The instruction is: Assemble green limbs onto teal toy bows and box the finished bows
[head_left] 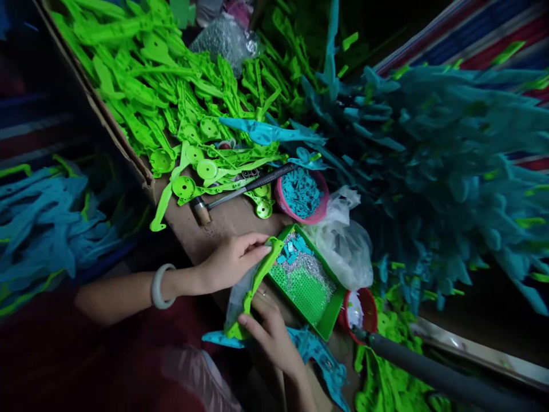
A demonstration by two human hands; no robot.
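Observation:
My left hand (238,260) pinches the upper end of a long, curved bright-green plastic part (259,277). At its lower end, the fingers of my right hand (274,337) close around the same part. A greyish translucent area shows along the part's left side; I cannot tell whether it belongs to it. Beneath my right hand lies a blue plastic part (319,355), partly covered by the hand. Just right of my hands sits a green perforated tray (332,320), holding many small silvery pieces (309,272) and several small blue pieces (291,249).
Behind the tray stands a pink bowl (285,209) of small blue parts, beside a clear plastic bag (349,246). A hammer (234,193) lies before heaped green parts (158,74). Blue parts (441,154) pile up right. A dark rod-shaped tool (420,360) reaches toward a red cup (372,312).

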